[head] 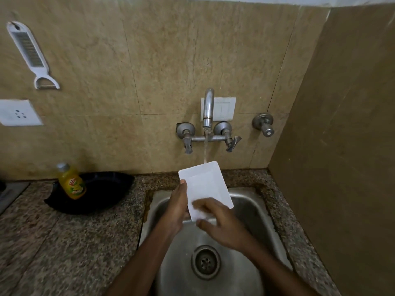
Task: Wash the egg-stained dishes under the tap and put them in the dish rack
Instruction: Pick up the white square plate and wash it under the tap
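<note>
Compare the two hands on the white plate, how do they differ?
The left hand grips the white rectangular plate along its left edge, fingers behind it; the right hand lies across its near end and looks motion-blurred, as if rubbing. The left hand reaches higher up the plate than the right. Both are bare and over the steel sink.

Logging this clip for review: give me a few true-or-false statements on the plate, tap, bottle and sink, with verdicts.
1. Water is running from the tap. True.
2. The left hand holds the white plate by its left edge. True.
3. The plate is round. False: it is rectangular.
4. The yellow bottle stands inside the sink. False: it stands left of the sink, by a black pan.
5. The right hand touches the plate's near end. True.
</note>
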